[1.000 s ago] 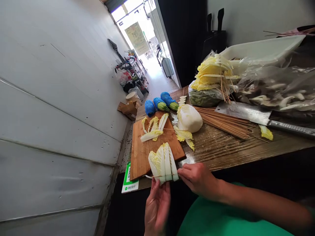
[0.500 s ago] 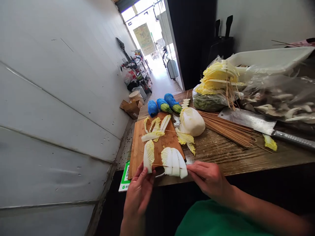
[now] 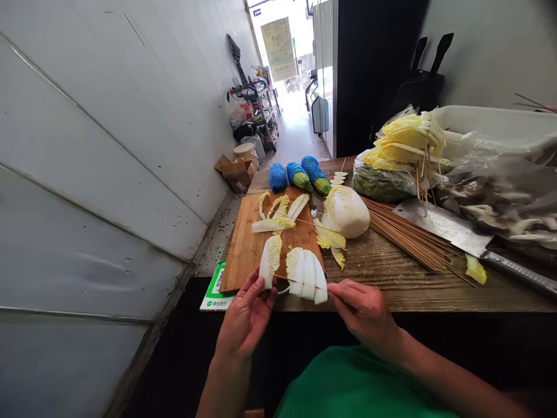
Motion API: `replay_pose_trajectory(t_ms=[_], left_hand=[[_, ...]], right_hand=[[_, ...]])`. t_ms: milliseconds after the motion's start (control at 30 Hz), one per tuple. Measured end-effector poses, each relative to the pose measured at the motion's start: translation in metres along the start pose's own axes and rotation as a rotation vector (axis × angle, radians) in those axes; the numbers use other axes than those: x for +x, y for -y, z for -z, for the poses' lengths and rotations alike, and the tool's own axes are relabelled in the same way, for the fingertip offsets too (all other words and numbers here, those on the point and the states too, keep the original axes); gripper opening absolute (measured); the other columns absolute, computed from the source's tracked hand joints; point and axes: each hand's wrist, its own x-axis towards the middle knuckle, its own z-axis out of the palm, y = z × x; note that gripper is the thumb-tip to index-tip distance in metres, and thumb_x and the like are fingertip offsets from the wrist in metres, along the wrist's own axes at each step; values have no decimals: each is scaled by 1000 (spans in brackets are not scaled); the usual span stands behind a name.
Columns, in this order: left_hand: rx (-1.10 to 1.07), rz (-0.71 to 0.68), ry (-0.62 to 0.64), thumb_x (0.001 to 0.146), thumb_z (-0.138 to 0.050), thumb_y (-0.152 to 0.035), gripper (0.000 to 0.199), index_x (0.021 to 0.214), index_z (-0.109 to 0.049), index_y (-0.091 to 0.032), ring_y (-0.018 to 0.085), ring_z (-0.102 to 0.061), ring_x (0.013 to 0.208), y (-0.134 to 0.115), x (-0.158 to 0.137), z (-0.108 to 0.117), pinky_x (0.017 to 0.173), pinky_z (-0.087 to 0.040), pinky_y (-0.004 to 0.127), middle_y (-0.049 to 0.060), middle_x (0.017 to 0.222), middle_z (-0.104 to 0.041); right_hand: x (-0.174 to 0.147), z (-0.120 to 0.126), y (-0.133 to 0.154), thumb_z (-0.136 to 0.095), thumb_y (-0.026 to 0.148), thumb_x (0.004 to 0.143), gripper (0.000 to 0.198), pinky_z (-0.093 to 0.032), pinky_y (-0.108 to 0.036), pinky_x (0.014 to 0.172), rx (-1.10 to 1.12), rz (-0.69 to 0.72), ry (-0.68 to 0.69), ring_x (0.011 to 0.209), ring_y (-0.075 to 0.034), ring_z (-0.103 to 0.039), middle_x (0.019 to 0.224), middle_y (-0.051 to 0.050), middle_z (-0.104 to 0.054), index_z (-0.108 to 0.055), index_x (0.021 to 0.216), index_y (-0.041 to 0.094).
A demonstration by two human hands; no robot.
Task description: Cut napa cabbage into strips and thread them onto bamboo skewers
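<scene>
My left hand point(image 3: 248, 310) pinches a single napa cabbage leaf piece point(image 3: 270, 261) near its base, thumb in front. A thin bamboo skewer point(image 3: 282, 279) runs from that piece into several overlapping cabbage pieces point(image 3: 307, 276) threaded side by side. My right hand point(image 3: 359, 302) is closed at the right end of these pieces, fingertips pinching the skewer's end, which is mostly hidden. Both hands are over the near edge of the wooden cutting board point(image 3: 243, 249). Loose cabbage strips point(image 3: 273, 224) lie on the board beyond, with another skewer across them.
A cabbage head point(image 3: 348, 212) sits right of the board, by a bundle of skewers point(image 3: 404, 235) and a cleaver point(image 3: 452, 226). Blue-netted vegetables point(image 3: 300, 176) lie behind. Skewered cabbage leaves point(image 3: 404, 142) are piled on a wrapped bag. A wall point(image 3: 108, 174) stands left.
The camera view has shifted, so the scene sits differently in the frame. Both hands keep their grips, and the cabbage pieces on the skewer look much the same.
</scene>
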Motion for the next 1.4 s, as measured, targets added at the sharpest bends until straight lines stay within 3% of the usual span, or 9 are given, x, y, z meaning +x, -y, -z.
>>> replay_pose_trajectory(t_ms=[400, 533, 633, 700, 767, 900, 1200, 1333, 1400], left_hand=[[59, 16, 80, 75, -52, -1, 36, 107, -60, -18, 10, -61, 76, 3, 3, 10, 70, -52, 22, 6, 97, -64], [126, -1, 99, 75, -55, -6, 37, 110, -59, -16, 8, -57, 64, 5, 0, 10, 57, -48, 19, 5, 85, -63], [216, -153, 53, 76, -57, -16, 37, 113, -57, -16, 8, -52, 58, 6, -2, 10, 50, -42, 18, 2, 76, -61], [322, -295, -8, 72, -61, -15, 41, 113, -58, -18, 10, -55, 66, 7, -2, 11, 57, -43, 18, 1, 78, -61], [474, -431, -61, 65, -67, -10, 45, 108, -62, -20, 16, -57, 86, 7, -1, 11, 71, -44, 20, 3, 88, -62], [672, -576, -70, 59, -69, -4, 44, 100, -66, -22, 23, -40, 118, 7, 3, 14, 93, -35, 22, 6, 105, -60], [771, -596, -33, 57, -70, -2, 42, 94, -66, -22, 22, -37, 123, 9, 9, 22, 98, -30, 22, 5, 114, -59], [680, -572, -24, 59, -69, -1, 43, 97, -66, -20, 19, -38, 122, 4, 11, 17, 97, -29, 17, 5, 109, -62], [712, -631, -25, 60, -70, -5, 41, 98, -66, -20, 20, -41, 121, -3, 9, 13, 98, -30, 19, 6, 111, -62]], right_hand=[[4, -3, 4, -48, 13, 83, 19, -47, -20, 59, -59, 20, 6, 64, -11, -61, 75, -4, -66, -64, 94, 18], [3, -3, 4, -48, 13, 84, 19, -47, -20, 58, -118, 36, 20, 64, -11, -61, 75, -4, -66, -64, 93, 18], [3, -4, 3, -47, 13, 84, 19, -47, -20, 58, -146, 56, 29, 65, -11, -61, 74, -5, -65, -64, 92, 18], [3, -4, 2, -47, 13, 84, 19, -47, -20, 58, -153, 67, 23, 64, -11, -61, 74, -5, -65, -63, 93, 18], [3, -4, 2, -48, 13, 83, 19, -47, -20, 59, -155, 80, 17, 64, -11, -61, 75, -5, -65, -63, 94, 18], [2, -4, 0, -49, 12, 83, 20, -48, -21, 61, -155, 93, 12, 66, -12, -61, 76, -5, -66, -63, 96, 18], [8, 1, 7, -48, 12, 83, 22, -49, -22, 60, -41, 45, -24, 65, -13, -62, 74, -4, -66, -64, 97, 21], [18, 14, 17, -50, 15, 83, 19, -49, -21, 57, 64, -27, -109, 64, -13, -62, 72, -3, -66, -66, 91, 21], [18, 24, 18, -52, 17, 82, 17, -49, -21, 56, 51, -62, -162, 62, -13, -62, 72, -2, -66, -66, 89, 21]])
